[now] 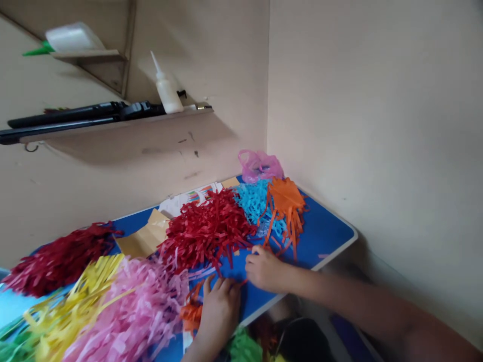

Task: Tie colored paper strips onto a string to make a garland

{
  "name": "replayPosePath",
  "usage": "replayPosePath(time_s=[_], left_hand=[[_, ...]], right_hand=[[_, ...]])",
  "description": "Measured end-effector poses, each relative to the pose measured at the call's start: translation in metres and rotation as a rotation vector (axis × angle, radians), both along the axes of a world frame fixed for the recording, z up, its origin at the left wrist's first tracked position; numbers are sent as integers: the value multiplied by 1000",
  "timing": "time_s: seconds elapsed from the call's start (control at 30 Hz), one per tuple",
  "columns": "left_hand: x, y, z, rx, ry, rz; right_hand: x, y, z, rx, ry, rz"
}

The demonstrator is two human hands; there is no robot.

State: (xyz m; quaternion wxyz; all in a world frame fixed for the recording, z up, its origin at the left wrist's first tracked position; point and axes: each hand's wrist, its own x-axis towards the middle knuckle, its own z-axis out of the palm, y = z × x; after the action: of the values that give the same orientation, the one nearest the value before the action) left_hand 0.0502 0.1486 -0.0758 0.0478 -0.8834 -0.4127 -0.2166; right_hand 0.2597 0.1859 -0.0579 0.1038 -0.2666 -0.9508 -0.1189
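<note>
My left hand [221, 306] rests low over the blue table with its fingers bent down. Orange paper strips [192, 311] bunch beside and under it, and a thin orange piece shows by its fingertips. To the right, my right hand [266, 269] is closed, thumb and fingers drawn together above the blue surface; what they pinch is hidden. Just beyond both hands spreads a heap of red paper fringe [211, 226]. Pink shredded paper [132, 311] lies left of my left hand. An orange fringed piece [289, 201] sits past my right hand.
The blue table [328, 226] meets the walls at a corner. On it are yellow strips [83, 301], dark red fringe [64, 259], blue shreds [252, 201], brown paper [145, 239] and a pink plastic bag [260, 166]. Above, a shelf [132, 120] holds a white bottle [169, 95].
</note>
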Motion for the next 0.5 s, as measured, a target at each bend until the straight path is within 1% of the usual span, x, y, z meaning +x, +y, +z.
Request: replayPosePath(time_s=[0.03,0.1,0.17,0.23,0.3,0.33,0.4,0.43,0.47,0.5], left_hand=[[2,3,-1,35,-16,-9],[3,6,3,114,-71,-24],[0,1,14,197,-171,-48],[-7,-9,31,263,-219,-115],[-15,-21,51,298,-152,-222],[-18,-26,60,308,-101,-276],[-21,-34,74,324,-52,-337],[-21,-37,77,330,-67,-342],[-20,-40,79,330,-108,-323],[-18,-44,79,317,-163,-284]], right_hand=[[-2,-1,0,-3,4,-16],[-4,-8,7,-94,59,-78],[-5,-21,21,-254,196,-151],[-5,-38,39,-430,405,-199],[-6,-51,53,-681,619,-176],[-7,-55,58,-856,712,-143],[-11,-59,60,-1260,884,-100],[-13,-60,59,-1443,966,-105],[-17,-61,56,-1571,1056,-133],[-21,-64,53,-1631,1148,-167]])
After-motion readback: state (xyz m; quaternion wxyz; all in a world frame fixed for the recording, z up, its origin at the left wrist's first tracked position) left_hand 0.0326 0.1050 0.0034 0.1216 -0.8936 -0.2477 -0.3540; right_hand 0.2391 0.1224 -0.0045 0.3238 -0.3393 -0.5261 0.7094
